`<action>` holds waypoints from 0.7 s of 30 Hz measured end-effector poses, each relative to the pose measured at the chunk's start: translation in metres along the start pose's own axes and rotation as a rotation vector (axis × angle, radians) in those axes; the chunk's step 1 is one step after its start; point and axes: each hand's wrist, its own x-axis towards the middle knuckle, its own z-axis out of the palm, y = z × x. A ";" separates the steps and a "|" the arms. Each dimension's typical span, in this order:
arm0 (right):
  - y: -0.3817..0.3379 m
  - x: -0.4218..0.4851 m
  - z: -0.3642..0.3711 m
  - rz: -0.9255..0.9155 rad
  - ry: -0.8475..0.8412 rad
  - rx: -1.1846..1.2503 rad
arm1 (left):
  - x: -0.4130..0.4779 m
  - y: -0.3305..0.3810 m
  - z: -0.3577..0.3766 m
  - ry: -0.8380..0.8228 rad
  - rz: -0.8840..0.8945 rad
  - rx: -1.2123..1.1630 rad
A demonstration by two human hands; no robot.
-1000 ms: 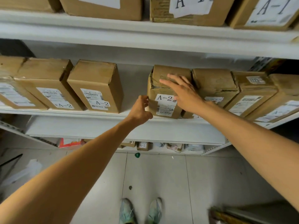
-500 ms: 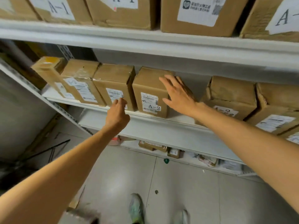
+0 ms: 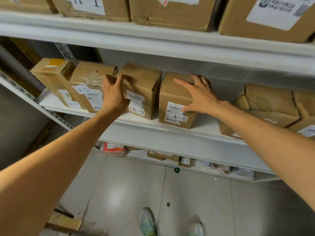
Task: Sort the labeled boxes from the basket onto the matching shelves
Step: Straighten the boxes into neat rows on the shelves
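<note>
left hand [image 3: 114, 96] risen onto box [image 3: 144, 86], right hand [image 3: 201, 97] splayed on next box [image 3: 172, 94]

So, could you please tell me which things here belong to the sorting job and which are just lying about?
Job: left hand on an A-2 box; right hand on the neighbour box; middle shelf.
Lying about: small green thing; cardboard scrap; red-and-white packet.

The top-shelf boxes [image 3: 170, 14] are cut off by the upper edge, the rightmost box [image 3: 306, 109] by the right edge. The left hand [image 3: 113, 97] hides part of one label [image 3: 94, 99]. Fine label print is unreadable.
</note>
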 end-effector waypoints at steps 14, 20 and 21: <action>0.033 -0.034 -0.012 0.054 -0.009 0.100 | 0.001 0.038 0.010 -0.217 0.118 -0.060; 0.061 -0.058 -0.019 0.074 -0.001 0.084 | -0.020 0.061 0.025 -0.183 0.129 -0.039; 0.064 -0.060 -0.019 0.080 0.000 0.087 | -0.025 0.064 0.028 -0.171 0.124 -0.032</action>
